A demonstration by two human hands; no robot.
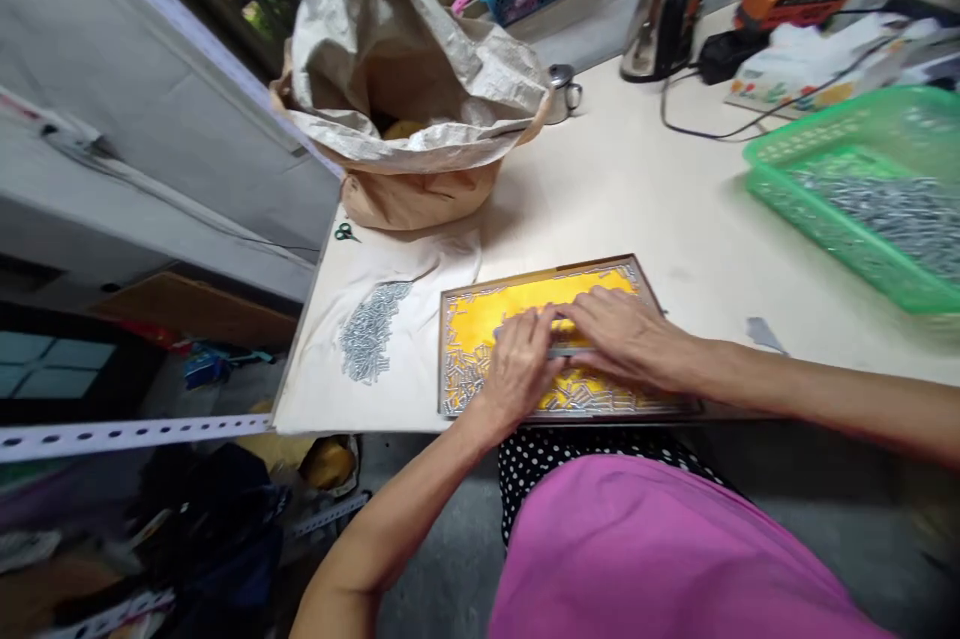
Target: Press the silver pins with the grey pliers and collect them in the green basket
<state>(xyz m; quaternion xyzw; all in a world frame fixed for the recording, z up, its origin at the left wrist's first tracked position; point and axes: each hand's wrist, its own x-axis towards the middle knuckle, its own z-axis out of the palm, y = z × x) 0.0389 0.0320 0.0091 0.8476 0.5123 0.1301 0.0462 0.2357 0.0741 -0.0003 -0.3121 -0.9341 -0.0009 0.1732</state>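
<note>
Pins lie scattered in a yellow-floored tray at the near edge of the table, thick along its near side and near left corner. Over its middle I see the left hand just beside the right hand, fingers bent on both. A grey strip shows between them; I can't tell whether either grips it. To the left, a loose pile of similar pieces lies on a white sheet. Farther off are scissors on the left and, right, a green basket of metal pieces. Beyond stand an open sack, a mug and, far right, a kettle.
</note>
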